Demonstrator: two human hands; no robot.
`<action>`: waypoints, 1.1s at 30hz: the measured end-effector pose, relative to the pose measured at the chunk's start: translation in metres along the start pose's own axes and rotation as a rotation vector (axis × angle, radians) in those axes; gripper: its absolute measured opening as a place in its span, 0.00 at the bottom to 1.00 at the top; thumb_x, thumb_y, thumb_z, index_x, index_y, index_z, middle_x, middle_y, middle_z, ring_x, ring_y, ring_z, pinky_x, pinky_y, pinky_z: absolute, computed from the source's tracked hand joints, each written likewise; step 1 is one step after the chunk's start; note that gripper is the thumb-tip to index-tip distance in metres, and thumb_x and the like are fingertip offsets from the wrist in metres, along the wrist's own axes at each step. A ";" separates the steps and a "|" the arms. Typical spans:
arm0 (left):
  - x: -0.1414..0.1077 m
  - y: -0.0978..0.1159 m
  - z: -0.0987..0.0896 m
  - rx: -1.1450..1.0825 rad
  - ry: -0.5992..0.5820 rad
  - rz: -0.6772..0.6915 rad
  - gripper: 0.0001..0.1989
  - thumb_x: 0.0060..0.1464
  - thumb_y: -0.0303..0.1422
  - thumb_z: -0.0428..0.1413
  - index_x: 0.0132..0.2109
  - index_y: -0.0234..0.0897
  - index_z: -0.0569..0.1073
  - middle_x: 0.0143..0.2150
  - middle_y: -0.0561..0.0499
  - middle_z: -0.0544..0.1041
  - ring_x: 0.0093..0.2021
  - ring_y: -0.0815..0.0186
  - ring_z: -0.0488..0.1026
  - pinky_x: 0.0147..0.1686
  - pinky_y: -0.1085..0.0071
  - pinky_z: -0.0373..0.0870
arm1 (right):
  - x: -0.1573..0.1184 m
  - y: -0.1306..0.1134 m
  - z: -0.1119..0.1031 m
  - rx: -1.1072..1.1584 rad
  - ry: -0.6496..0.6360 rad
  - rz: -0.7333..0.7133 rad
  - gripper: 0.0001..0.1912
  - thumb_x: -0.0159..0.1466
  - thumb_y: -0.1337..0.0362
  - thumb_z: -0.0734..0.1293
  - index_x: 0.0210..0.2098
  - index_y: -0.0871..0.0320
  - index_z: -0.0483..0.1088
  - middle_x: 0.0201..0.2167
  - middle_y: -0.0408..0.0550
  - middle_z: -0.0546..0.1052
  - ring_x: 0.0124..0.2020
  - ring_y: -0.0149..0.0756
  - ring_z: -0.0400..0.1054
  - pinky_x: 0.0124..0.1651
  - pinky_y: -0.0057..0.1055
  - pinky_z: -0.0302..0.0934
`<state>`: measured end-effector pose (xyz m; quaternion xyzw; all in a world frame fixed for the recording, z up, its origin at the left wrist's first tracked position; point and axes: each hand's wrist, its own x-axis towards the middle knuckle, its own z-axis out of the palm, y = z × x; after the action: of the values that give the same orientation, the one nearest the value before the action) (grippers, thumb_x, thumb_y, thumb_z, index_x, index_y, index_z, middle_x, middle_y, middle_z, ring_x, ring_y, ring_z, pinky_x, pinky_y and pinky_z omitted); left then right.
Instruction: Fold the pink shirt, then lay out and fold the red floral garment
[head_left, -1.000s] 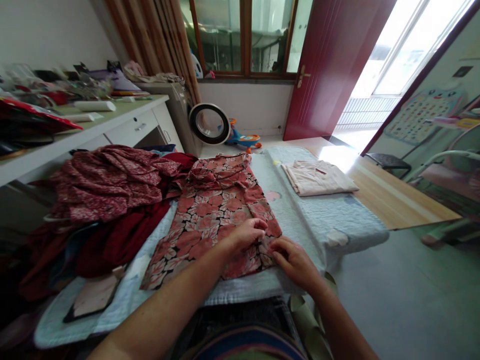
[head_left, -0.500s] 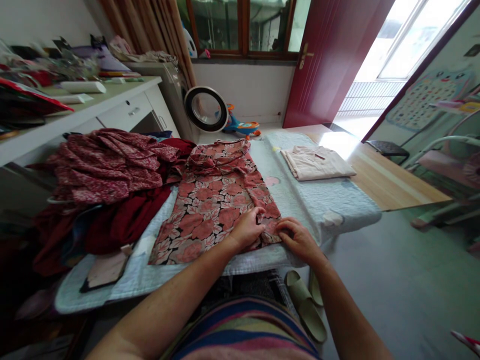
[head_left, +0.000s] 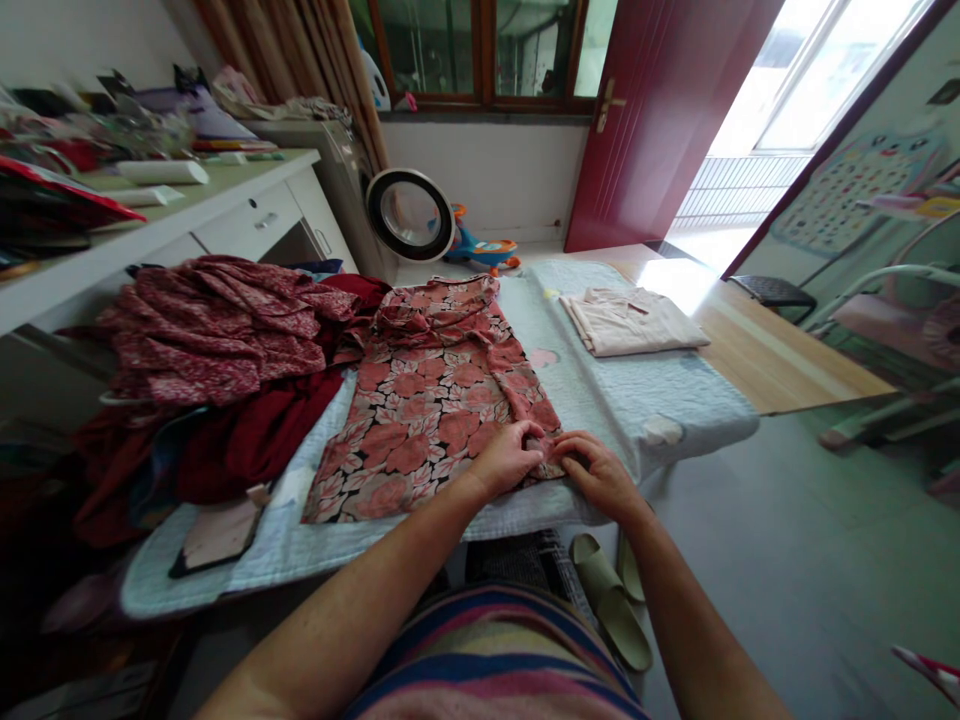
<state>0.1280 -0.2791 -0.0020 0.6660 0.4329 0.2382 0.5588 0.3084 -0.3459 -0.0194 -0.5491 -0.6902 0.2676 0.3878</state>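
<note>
A floral shirt (head_left: pixel 420 400) in dusty red, beige and black lies spread on a pale blue quilted cover (head_left: pixel 592 400), its collar end away from me. Near its lower right corner, my left hand (head_left: pixel 514 455) pinches the fabric between bent fingers. My right hand (head_left: pixel 596 470) is beside it, fingers curled on the shirt's right edge. The two hands almost touch. To the right, a folded cream shirt (head_left: pixel 634 322) rests on the cover.
Left of the floral shirt sit a heap of red patterned clothes (head_left: pixel 217 325) and a phone-like flat item (head_left: pixel 219 532). A white desk (head_left: pixel 247 215) stands behind the heap. Green slippers (head_left: pixel 611 600) lie on the floor. A red door (head_left: pixel 660 130) stands open at the back.
My left hand has shifted slightly right and up, closer to my right hand, along the shirt's lower right edge. The whole view has moved a little.
</note>
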 end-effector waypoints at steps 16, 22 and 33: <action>-0.022 0.021 -0.005 0.999 0.087 0.057 0.09 0.57 0.32 0.53 0.44 0.37 0.75 0.41 0.42 0.76 0.44 0.53 0.75 0.43 0.59 0.71 | 0.000 0.005 -0.001 0.016 0.016 0.022 0.08 0.62 0.68 0.62 0.36 0.54 0.74 0.42 0.48 0.77 0.46 0.38 0.70 0.53 0.37 0.63; -0.014 0.011 -0.006 1.074 -0.006 0.381 0.10 0.59 0.32 0.53 0.48 0.39 0.73 0.51 0.45 0.72 0.54 0.56 0.68 0.53 0.59 0.67 | 0.012 0.002 0.005 -0.133 0.126 -0.010 0.11 0.62 0.70 0.61 0.38 0.55 0.73 0.40 0.48 0.77 0.45 0.39 0.69 0.52 0.37 0.61; -0.011 0.005 -0.020 0.887 -0.115 0.384 0.09 0.59 0.34 0.54 0.46 0.39 0.72 0.50 0.46 0.72 0.52 0.58 0.68 0.52 0.63 0.67 | 0.082 -0.009 -0.011 -0.324 -0.085 -0.018 0.10 0.61 0.73 0.61 0.35 0.58 0.74 0.35 0.48 0.75 0.39 0.36 0.69 0.44 0.32 0.60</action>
<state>0.1079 -0.2770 0.0100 0.9199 0.3305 0.0924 0.1901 0.3045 -0.2701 0.0138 -0.5863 -0.7451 0.1723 0.2672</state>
